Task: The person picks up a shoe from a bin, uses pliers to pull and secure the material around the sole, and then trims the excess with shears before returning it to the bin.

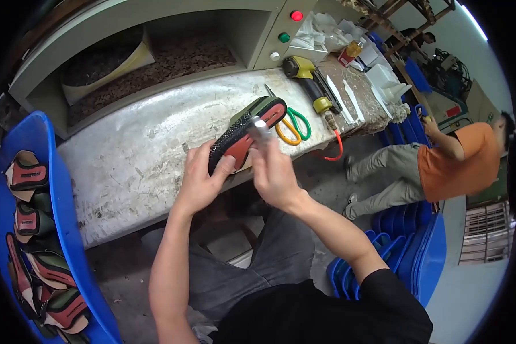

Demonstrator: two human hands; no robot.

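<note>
My left hand (pixel 203 175) is wrapped round the heel end of a slide sandal (pixel 238 137) with a red insole, a green upper and a black speckled side. The sandal is held tilted above the front edge of the worktable. In my right hand (pixel 275 175) is a hammer (pixel 260 128), its silver head blurred by motion over the insole; most of its handle is hidden by my fingers. Just beyond the sandal's toe lie scissors (pixel 295 126) with one orange and one green handle loop, partly covered by the sandal.
A blue bin (pixel 54 166) of sandals stands left. The worn metal worktable (pixel 126 172) runs before a machine (pixel 264 51) with buttons. At right lie a yellow-black power tool (pixel 309 83) on a red hose and white strips (pixel 352 100). A person in orange (pixel 458 160) stands near blue bins (pixel 407 246).
</note>
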